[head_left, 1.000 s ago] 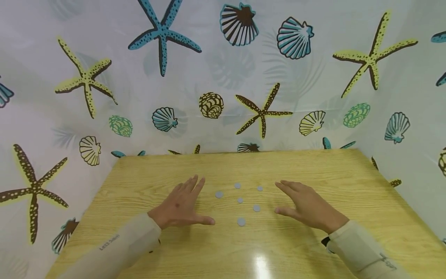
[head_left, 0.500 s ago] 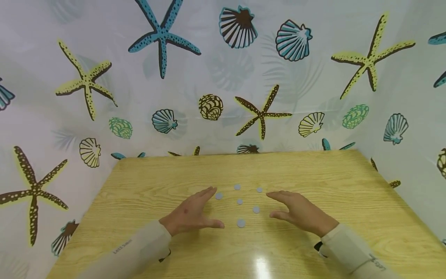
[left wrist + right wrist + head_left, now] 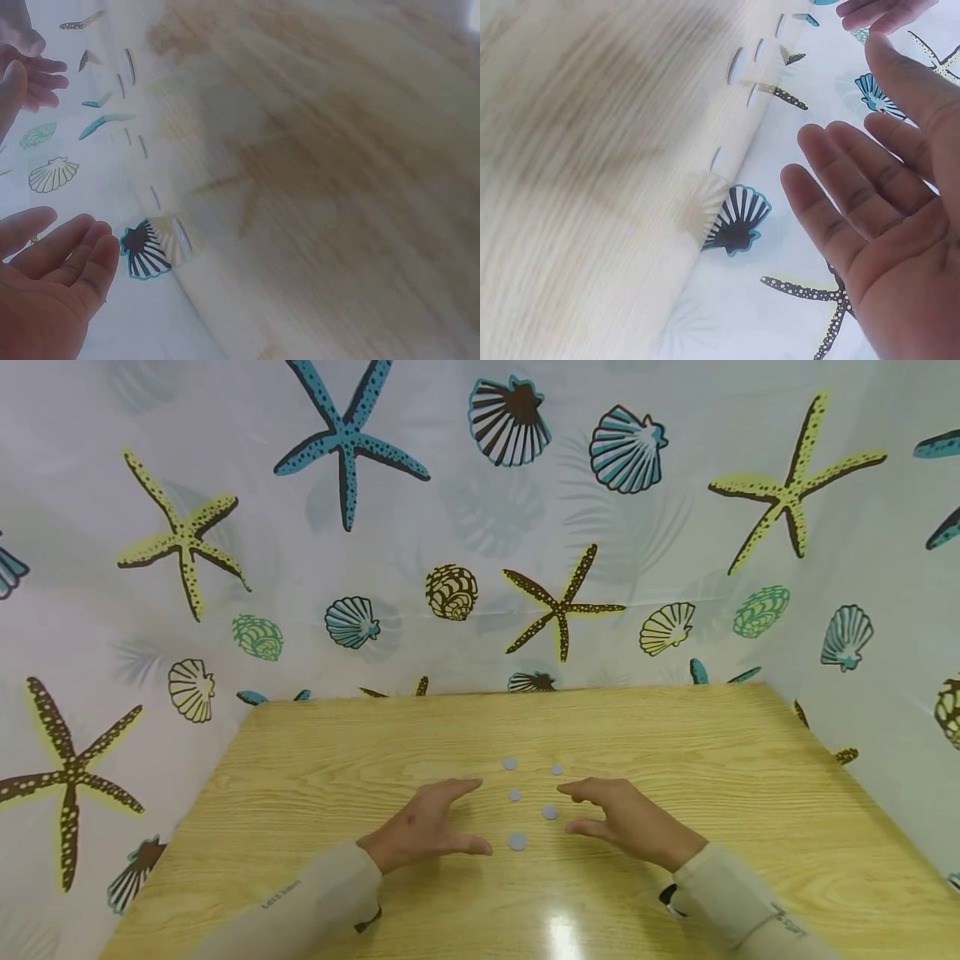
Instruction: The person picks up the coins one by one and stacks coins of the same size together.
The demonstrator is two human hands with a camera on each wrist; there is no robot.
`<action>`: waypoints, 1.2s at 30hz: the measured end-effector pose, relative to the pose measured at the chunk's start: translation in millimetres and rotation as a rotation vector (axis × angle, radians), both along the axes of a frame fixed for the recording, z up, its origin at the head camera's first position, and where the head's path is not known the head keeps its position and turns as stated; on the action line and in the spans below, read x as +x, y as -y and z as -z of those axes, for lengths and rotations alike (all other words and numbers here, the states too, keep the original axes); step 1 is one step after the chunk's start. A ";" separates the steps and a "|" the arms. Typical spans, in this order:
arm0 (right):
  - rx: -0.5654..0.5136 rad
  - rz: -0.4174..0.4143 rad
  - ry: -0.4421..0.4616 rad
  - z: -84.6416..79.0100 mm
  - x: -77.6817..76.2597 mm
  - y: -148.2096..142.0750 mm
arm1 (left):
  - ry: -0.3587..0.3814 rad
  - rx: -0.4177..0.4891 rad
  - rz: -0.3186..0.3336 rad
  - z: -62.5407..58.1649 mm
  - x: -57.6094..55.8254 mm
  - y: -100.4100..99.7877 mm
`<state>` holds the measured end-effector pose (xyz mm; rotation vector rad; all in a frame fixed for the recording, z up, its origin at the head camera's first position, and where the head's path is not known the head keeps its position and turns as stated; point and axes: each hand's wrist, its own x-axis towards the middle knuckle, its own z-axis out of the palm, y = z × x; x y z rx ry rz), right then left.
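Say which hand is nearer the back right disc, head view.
Right. The right hand is just below and right of the disc in the image; the left hand is farther off, to its left.

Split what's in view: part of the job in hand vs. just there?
Likely part of the job:
- small grey discs, between the hands
- left hand
- right hand
- wooden table, bearing the discs

Just surroundings:
- shell-and-starfish cloth behind
- printed sleeves
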<state>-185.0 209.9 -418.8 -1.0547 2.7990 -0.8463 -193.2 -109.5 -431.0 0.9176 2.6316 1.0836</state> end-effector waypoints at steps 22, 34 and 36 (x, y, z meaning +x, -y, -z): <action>-0.063 -0.090 0.102 16.9 -5.5 31.4 | 0.017 0.028 -0.013 21.7 2.5 -17.9; -0.087 -0.086 0.146 24.8 -5.7 42.3 | 0.026 0.033 -0.009 25.4 -1.5 -25.4; -0.091 -0.086 0.145 25.7 -6.1 43.3 | 0.033 0.033 -0.011 26.2 -2.0 -26.4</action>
